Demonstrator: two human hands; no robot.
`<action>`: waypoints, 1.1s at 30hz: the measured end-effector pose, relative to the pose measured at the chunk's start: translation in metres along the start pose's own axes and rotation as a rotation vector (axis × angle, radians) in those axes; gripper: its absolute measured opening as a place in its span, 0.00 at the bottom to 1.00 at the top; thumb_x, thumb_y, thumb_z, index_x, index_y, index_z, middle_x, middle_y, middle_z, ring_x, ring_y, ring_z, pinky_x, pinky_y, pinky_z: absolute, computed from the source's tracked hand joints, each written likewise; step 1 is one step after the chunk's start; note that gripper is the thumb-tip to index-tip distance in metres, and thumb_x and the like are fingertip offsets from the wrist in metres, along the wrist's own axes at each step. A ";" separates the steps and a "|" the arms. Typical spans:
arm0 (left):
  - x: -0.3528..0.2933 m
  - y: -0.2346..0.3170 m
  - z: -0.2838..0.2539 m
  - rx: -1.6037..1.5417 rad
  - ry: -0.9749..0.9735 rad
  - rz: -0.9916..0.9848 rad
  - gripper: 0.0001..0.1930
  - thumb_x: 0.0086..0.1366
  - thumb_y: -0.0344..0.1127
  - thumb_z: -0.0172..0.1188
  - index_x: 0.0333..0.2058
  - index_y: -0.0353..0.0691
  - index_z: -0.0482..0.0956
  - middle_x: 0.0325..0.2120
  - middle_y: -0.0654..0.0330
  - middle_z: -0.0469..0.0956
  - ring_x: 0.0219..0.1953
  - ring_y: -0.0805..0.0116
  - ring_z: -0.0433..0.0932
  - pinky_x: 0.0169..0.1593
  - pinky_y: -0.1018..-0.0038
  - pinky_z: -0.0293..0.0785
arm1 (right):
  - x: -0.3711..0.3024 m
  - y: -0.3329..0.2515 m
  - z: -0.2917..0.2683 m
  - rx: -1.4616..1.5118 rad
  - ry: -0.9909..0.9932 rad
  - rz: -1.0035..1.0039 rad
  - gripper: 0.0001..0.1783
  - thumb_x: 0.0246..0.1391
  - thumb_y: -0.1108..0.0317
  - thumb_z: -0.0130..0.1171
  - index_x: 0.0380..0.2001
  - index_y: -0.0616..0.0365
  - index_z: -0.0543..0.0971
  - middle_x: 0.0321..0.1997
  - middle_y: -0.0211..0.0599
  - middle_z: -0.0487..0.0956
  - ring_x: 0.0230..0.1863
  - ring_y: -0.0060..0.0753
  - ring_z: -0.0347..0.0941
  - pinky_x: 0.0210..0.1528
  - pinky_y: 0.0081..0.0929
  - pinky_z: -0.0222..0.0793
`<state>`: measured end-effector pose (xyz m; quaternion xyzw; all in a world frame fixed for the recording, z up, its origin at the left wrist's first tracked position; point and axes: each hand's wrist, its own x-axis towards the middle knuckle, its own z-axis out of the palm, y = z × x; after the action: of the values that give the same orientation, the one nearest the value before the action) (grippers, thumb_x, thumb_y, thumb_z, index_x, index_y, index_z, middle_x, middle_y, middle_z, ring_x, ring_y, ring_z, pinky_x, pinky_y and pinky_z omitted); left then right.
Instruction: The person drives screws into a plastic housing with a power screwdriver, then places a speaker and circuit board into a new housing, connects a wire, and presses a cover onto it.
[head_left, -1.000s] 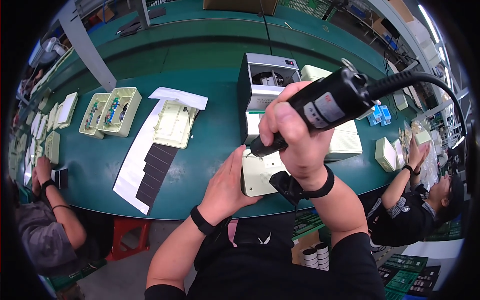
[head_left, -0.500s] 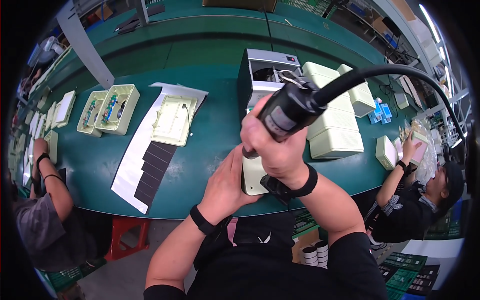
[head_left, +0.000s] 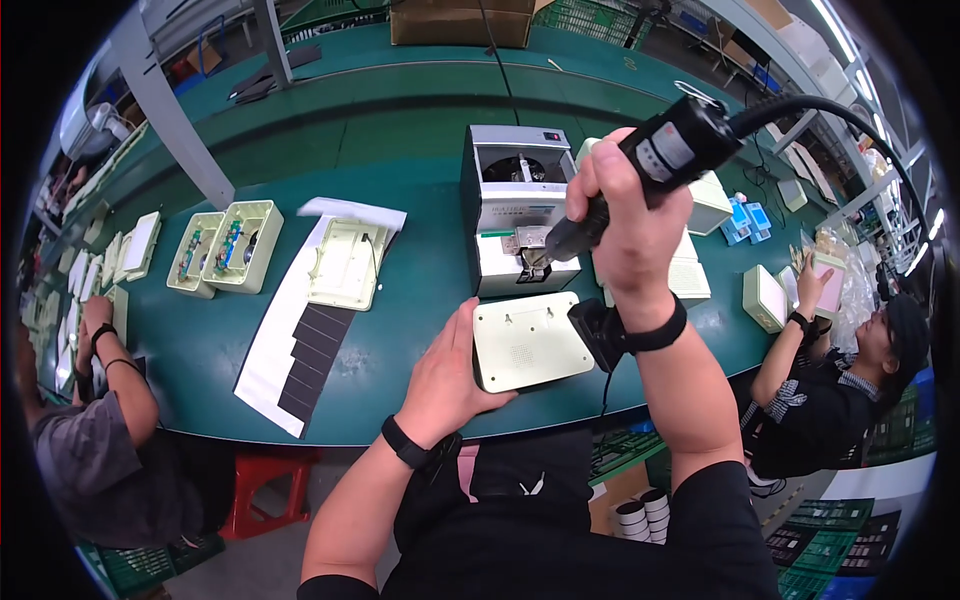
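Note:
My right hand [head_left: 640, 225] is wrapped around a black electric screwdriver [head_left: 665, 155], held at a slant with its cable off to the upper right. The screwdriver's tip is at the front outlet of a grey screw feeder [head_left: 518, 212]; whether a screw is on the tip is too small to tell. Below the feeder a cream plastic case [head_left: 530, 345] lies on the table, with screw holes at its corners and keyhole slots along its far edge. My left hand [head_left: 445, 370] grips the case's left side, fingers along the edge and thumb at the near corner.
Left of me lie an open cream shell [head_left: 343, 265] on a white sheet with black strips [head_left: 313, 365], and open housings with circuit boards [head_left: 242, 245]. Cream cases [head_left: 685, 275] stand behind my right hand. Co-workers sit on both sides. A red stool [head_left: 268, 490] is at lower left.
My right hand has lifted the screwdriver off the case and carried it up and right, its tip now at the feeder. The case is uncovered; my left hand stays on it. The view has shifted slightly.

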<state>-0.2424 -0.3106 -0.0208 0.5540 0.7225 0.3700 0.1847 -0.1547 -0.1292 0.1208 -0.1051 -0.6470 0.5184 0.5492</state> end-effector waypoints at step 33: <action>0.002 0.003 -0.002 -0.043 -0.032 -0.055 0.61 0.42 0.40 0.85 0.71 0.37 0.54 0.64 0.45 0.69 0.63 0.43 0.74 0.62 0.58 0.76 | -0.067 0.013 -0.010 0.012 -0.114 0.230 0.09 0.59 0.74 0.61 0.39 0.61 0.71 0.23 0.34 0.73 0.19 0.26 0.70 0.23 0.26 0.69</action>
<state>-0.2428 -0.3090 -0.0166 0.5359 0.7262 0.3713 0.2182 -0.1275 -0.1654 0.0688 -0.1458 -0.6578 0.5869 0.4490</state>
